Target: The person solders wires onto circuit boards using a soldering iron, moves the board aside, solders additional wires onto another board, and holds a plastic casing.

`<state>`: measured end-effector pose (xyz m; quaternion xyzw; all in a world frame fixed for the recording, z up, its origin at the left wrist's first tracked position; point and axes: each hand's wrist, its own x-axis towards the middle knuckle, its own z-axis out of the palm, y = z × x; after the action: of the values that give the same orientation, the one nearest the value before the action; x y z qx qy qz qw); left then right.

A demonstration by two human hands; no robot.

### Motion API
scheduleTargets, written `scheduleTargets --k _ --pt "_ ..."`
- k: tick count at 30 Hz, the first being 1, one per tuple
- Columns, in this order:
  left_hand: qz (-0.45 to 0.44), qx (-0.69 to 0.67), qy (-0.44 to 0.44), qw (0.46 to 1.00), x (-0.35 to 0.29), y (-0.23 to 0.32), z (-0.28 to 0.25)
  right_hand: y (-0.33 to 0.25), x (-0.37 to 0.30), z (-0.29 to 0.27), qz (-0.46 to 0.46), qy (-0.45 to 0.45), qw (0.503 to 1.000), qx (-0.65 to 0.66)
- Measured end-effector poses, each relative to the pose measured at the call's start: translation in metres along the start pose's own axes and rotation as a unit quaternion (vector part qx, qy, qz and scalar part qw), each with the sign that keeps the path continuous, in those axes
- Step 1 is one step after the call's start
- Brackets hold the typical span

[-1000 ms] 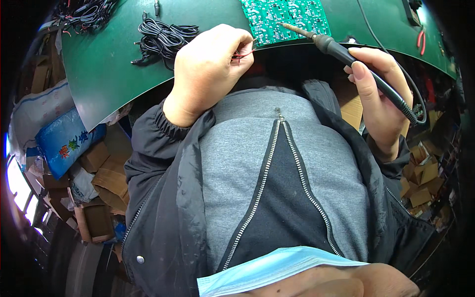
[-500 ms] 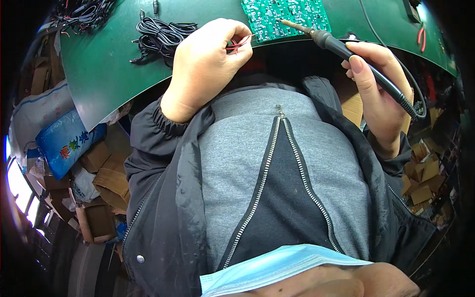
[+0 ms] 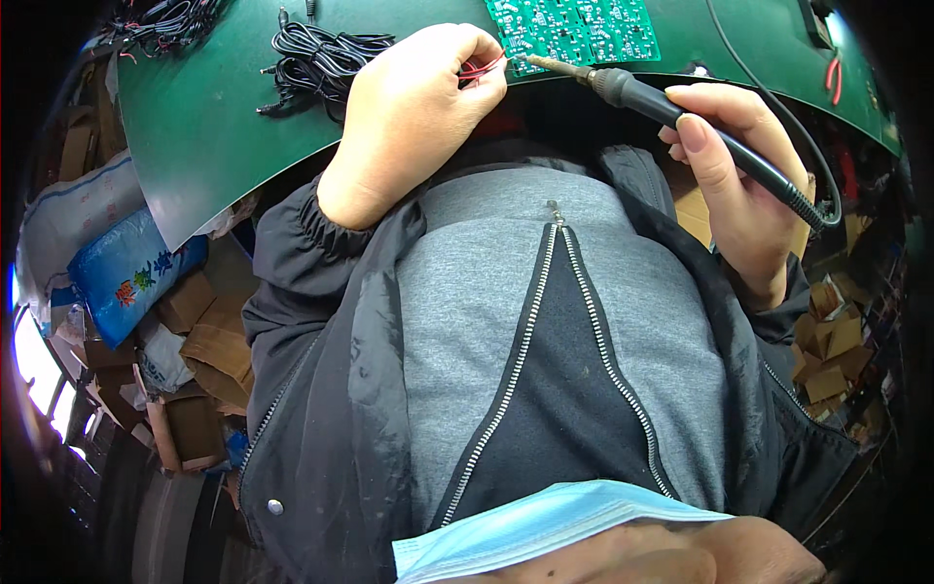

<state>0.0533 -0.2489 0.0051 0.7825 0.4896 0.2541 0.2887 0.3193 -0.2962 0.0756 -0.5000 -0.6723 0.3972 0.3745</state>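
Note:
Pinched in my left hand (image 3: 413,117) are thin red and dark wires (image 3: 477,70), their ends at the lower left corner of a green circuit board (image 3: 574,29). The board carries many small parts and lies near the table's front edge. My right hand (image 3: 744,175) is closed around the black handle of a soldering iron (image 3: 662,102), held like a pen. Its brownish tip points left and reaches that same corner, close to my left fingertips. Whether the tip touches a wire or the board, I cannot tell.
A bundle of black cables (image 3: 316,63) lies left of my left hand on the green table (image 3: 214,117), with another cable heap (image 3: 165,24) at the far left. Red-handled pliers (image 3: 833,80) lie to the right. The iron's cord (image 3: 749,83) loops beside my right hand. Cardboard boxes (image 3: 219,355) crowd the floor.
The soldering iron has moved left and slightly down, from over the board to its corner by the wires. My left hand and the wires have shifted slightly up and right.

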Motion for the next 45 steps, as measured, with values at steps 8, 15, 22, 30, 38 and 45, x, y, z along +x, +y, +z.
scheduleTargets --k 8,15,22,30,38,45 --pt "0.022 -0.009 0.005 1.000 0.001 -0.001 0.001 0.001 0.003 0.000 -0.009 -0.001 1.000 -0.006" --pt "0.043 -0.004 0.025 0.999 0.001 -0.006 0.005 -0.003 0.005 -0.001 0.007 -0.011 1.000 -0.003" --pt "0.033 0.004 0.010 0.999 0.003 -0.003 0.003 -0.011 0.007 -0.006 0.007 -0.070 0.996 -0.050" --pt "0.046 0.008 0.025 0.999 0.000 -0.005 0.004 -0.005 0.001 -0.010 0.005 -0.012 0.998 -0.054" --pt "0.032 0.004 0.003 0.999 0.001 -0.002 0.003 -0.004 0.001 -0.006 0.044 0.005 0.998 -0.037" --pt "0.008 0.003 0.018 1.000 0.007 0.016 -0.018 -0.005 0.006 -0.007 0.030 -0.018 0.996 -0.081"
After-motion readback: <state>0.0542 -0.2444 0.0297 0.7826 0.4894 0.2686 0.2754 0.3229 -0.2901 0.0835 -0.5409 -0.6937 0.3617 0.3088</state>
